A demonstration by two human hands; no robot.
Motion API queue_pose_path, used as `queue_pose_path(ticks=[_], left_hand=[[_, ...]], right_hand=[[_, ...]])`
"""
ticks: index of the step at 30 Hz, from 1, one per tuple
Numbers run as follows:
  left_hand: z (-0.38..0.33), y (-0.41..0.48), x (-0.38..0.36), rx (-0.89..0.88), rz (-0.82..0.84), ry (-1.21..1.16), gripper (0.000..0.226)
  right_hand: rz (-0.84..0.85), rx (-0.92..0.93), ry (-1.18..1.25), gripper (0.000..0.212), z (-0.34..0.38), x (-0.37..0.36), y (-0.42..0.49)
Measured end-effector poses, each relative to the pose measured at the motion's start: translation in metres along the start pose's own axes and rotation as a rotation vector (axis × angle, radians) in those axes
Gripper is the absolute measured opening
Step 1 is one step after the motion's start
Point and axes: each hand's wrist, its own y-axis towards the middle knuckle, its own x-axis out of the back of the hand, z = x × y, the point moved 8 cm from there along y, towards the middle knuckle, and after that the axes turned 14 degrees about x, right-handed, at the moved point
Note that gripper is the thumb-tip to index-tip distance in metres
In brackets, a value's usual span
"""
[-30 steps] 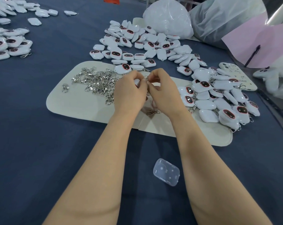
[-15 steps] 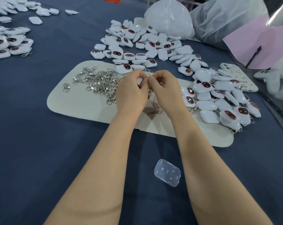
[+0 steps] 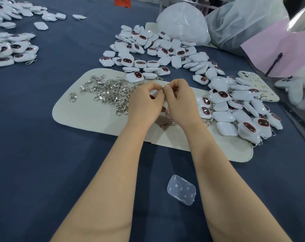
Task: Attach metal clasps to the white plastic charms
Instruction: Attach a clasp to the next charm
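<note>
My left hand [image 3: 144,103] curls around a white charm [image 3: 153,93], mostly hidden by the fingers. My right hand [image 3: 180,100] pinches a small metal clasp ring [image 3: 163,86] at the charm's top, fingertips of both hands meeting. They work above a cream mat [image 3: 88,114]. A pile of silver clasps [image 3: 109,93] lies on the mat to the left. One loose clasp [image 3: 166,124] lies under my wrists. Charms with clasps fitted [image 3: 235,109] are heaped at the right; plain charms [image 3: 157,51] are heaped beyond the mat.
A clear plastic case [image 3: 181,192] lies on the blue cloth near me. White plastic bags [image 3: 185,27] and a pink sheet with a pen [image 3: 274,62] sit at the back right. A phone case [image 3: 253,82] lies right. More charms [image 3: 10,51] are piled far left.
Both hands have stayed together over the mat, with only small finger movements on the charm and the ring.
</note>
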Motion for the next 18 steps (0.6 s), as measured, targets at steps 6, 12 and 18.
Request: queue_pose_path(ticks=[6,12,18], left_hand=[[-0.003,-0.001,0.001,-0.062,-0.032,0.064,0.016],[-0.004,-0.002,0.002,-0.062,-0.054,0.130,0.020],[-0.004,-0.003,0.002,-0.069,-0.038,0.129,0.017]], right_hand=[[0.032,-0.013,0.014,0.006,0.002,-0.003,0.000],[0.090,0.028,0.001,0.004,0.007,-0.004,0.002],[0.084,0.068,-0.008,0.009,0.013,-0.002,0.000]])
